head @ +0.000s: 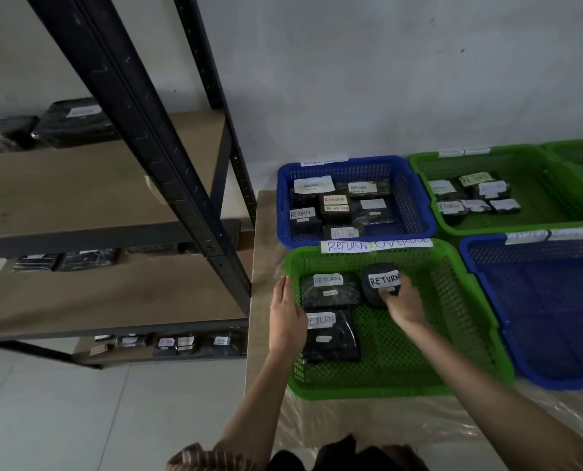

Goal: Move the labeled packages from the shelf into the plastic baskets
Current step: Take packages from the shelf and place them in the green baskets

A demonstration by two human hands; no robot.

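Note:
A near green basket (453,300) with a "RETURN OVERDUE" label sits on the table. Inside it lie two flat black packages (330,294) labelled "RETURN" and a round black package (376,271) also labelled "RETURN". My right hand (403,302) is inside the basket and grips the round package at its lower right side. My left hand (286,314) rests flat against the basket's left rim, fingers straight. More black labelled packages (76,122) lie on the metal shelf's (113,185) boards at the left.
Behind stands a blue basket (415,198) with several labelled packages, and a green basket (555,198) with several more at the back right. A blue basket (538,300) holding no visible packages sits at the right. Dark shelf uprights (140,130) cross the left. The table is covered in clear plastic.

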